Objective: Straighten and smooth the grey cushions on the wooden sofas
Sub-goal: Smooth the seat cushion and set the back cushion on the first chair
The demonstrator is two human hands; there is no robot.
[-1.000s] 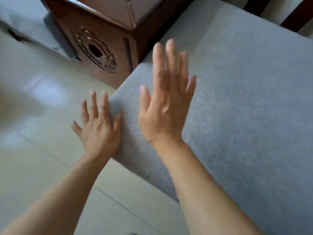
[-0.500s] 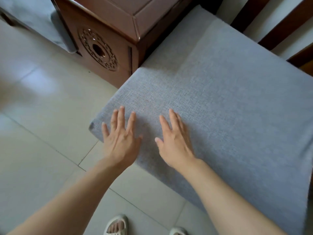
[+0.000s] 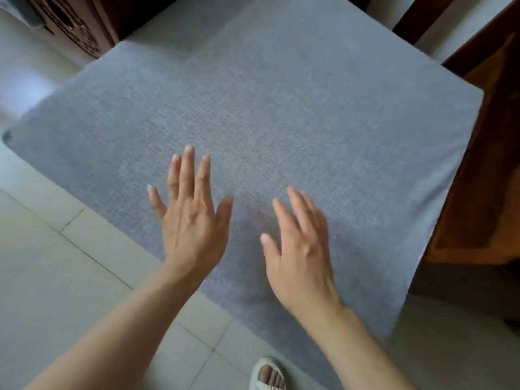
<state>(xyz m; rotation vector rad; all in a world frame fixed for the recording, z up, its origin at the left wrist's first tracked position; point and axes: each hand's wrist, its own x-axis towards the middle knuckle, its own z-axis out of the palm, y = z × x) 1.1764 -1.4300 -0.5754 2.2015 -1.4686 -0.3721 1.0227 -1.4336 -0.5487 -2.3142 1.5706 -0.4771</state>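
Note:
A large grey seat cushion (image 3: pixel 281 108) fills most of the view and lies flat on a dark wooden sofa frame (image 3: pixel 484 178). My left hand (image 3: pixel 191 218) is spread flat, fingers straight, over the cushion's front part. Beside it, my right hand (image 3: pixel 301 249) is also flat with straight fingers over the front edge, slightly blurred by motion. Neither hand grips anything. The cushion's front corner (image 3: pixel 8 136) juts out over the floor at the left.
A carved wooden side table (image 3: pixel 76 26) stands at the upper left, close to the cushion's far corner. Pale floor tiles (image 3: pixel 56 277) lie in front. My foot in a white sandal (image 3: pixel 267 375) shows at the bottom. Sofa back slats (image 3: pixel 416 15) rise at the upper right.
Both hands came down from the cushion's left corner and slid right along its front part. The view shifted right, so the side table is now at the frame's upper left.

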